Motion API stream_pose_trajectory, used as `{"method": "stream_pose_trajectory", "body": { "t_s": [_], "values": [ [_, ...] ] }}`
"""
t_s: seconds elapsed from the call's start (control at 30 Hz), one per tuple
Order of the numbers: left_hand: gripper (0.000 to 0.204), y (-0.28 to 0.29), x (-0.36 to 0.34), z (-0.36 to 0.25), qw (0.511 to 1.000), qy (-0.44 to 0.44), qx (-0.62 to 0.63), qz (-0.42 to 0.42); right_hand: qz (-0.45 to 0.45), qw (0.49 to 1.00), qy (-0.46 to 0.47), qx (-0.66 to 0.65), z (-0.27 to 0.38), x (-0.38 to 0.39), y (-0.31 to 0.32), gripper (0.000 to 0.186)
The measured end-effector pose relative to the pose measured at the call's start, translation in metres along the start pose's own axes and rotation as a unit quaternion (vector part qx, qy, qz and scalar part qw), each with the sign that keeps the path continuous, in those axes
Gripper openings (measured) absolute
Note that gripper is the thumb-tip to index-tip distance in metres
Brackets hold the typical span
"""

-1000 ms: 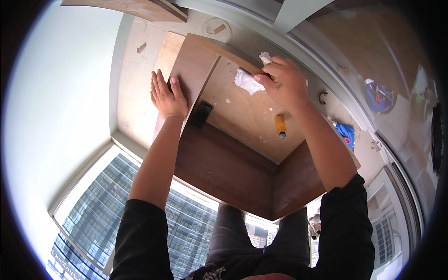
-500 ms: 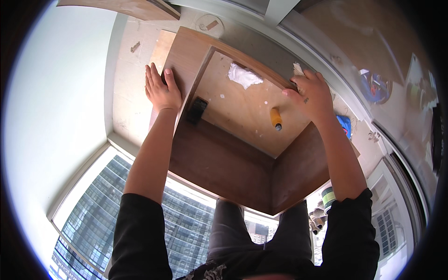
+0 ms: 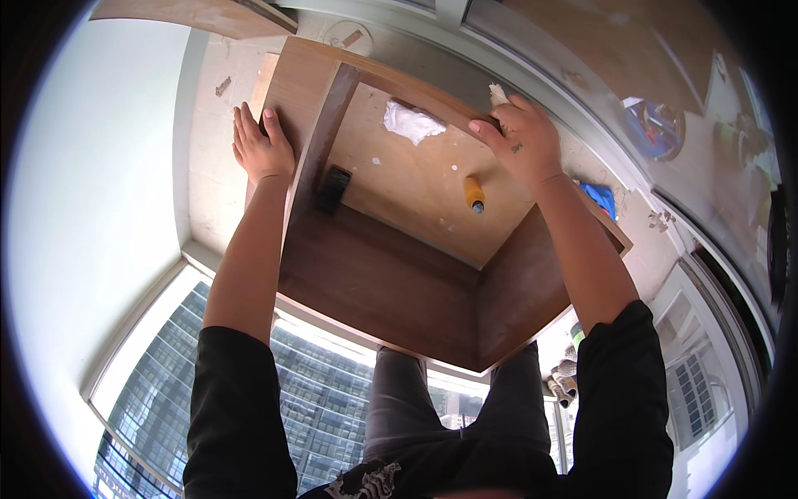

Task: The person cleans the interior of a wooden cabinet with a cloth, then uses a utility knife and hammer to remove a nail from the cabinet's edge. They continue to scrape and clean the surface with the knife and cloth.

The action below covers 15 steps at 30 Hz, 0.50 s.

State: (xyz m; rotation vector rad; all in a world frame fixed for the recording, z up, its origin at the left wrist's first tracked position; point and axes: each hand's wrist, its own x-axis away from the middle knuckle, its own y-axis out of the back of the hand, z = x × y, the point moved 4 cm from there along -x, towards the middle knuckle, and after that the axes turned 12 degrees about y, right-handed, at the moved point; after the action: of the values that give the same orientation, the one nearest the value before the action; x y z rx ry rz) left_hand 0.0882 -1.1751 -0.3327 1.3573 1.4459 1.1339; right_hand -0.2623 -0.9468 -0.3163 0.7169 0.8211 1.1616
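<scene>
A brown wooden open-framed box, like a cabinet carcass or drawer, stands in front of my legs, and the floor board shows through it. My left hand lies on its left panel with the fingers stretched out; a dark patch beside the thumb is unclear. At the far right, my right hand curls over the top edge, thumb on the inner side. Something pale and crumpled pokes out by its fingers, and a dark bit shows under them. What the right fingers cover is hidden.
Inside the frame lie a white crumpled cloth, a yellow bottle and a black block-like object. A white wall rises at left. Glass sliding doors run along the far right. A blue item lies beyond my right forearm.
The box and its surroundings have shifted left and slightly up in view. Both hands stay on the box; my right hand has moved slightly farther away along its edge.
</scene>
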Motion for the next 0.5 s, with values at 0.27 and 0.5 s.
{"method": "stream_pose_trajectory", "body": {
  "t_s": [0.27,0.5],
  "values": [
    [0.054,0.007,0.018,-0.057,0.947,-0.317,0.031,-0.051,0.011,0.999,-0.045,0.011,-0.006,0.001,-0.005,0.043],
    [0.073,-0.004,-0.011,-0.159,0.847,-0.513,-0.084,0.109,0.009,0.999,-0.040,0.016,-0.004,0.003,-0.005,0.033]
  ]
}}
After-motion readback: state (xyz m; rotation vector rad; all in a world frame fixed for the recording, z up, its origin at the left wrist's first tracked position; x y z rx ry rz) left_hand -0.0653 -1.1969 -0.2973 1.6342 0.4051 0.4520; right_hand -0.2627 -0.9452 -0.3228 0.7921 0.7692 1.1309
